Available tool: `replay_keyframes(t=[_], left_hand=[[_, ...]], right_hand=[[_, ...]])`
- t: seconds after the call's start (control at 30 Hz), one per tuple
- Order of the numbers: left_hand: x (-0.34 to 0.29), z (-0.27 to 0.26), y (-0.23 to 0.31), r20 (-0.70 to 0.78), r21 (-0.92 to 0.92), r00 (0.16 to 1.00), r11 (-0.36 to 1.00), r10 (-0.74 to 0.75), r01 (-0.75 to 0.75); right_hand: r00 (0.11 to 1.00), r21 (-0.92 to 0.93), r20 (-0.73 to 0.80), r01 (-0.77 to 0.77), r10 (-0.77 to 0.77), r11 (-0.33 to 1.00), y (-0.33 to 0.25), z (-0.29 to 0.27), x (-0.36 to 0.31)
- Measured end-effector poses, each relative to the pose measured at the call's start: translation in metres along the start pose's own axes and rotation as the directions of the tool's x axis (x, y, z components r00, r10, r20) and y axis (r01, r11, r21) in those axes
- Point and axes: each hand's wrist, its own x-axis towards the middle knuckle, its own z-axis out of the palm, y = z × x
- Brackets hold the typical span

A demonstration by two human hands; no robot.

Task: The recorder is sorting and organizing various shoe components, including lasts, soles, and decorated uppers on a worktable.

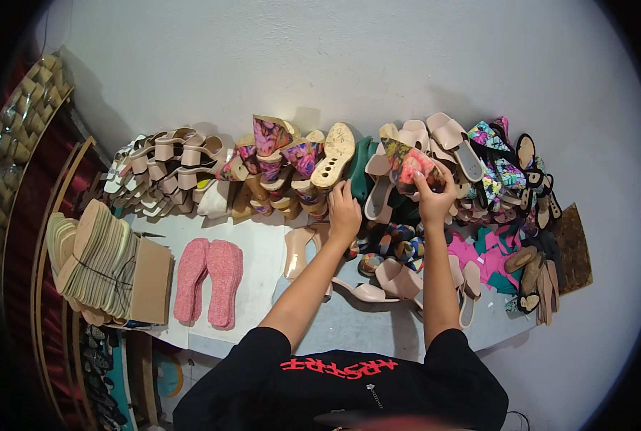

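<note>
My right hand (pixel 435 194) pinches a floral-patterned wedge-shaped shoe piece (pixel 412 167) over the pile, thumb on its front. The piece is tilted, with a tan edge. My left hand (pixel 344 213) rests against the pile, fingers stretched out, at the lower end of a tan sole piece with dark holes (pixel 333 154) and beside a dark green shoe (pixel 361 169). Exactly what its fingertips touch is partly hidden. Left of that hand stand several floral wedge heels (pixel 271 136). Pale pink slip-on sandals (pixel 442 129) lie just behind my right hand.
Pink speckled soles (pixel 224 284) lie on the table at left, near a tied stack of cream insoles (pixel 98 258) and a cardboard box (pixel 152 280). Beige heeled sandals (pixel 191 154) line the wall. Pink and teal scraps (pixel 489 255) and a brown board (pixel 573 251) sit at right.
</note>
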Motion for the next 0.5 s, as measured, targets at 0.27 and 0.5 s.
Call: replay_keyframes(t=[0.27,0.5], left_hand=[[0.016,0.03,0.001,0.072,0.02,0.897,0.9,-0.436,0.436],[0.03,0.04,-0.009,0.005,-0.14,0.956,0.947,-0.292,0.29]], right_hand=[[0.998,-0.005,-0.05,-0.049,0.049,0.999,-0.001,-0.018,0.001],[0.998,-0.009,-0.065,-0.014,0.013,1.0,0.005,-0.022,0.001]])
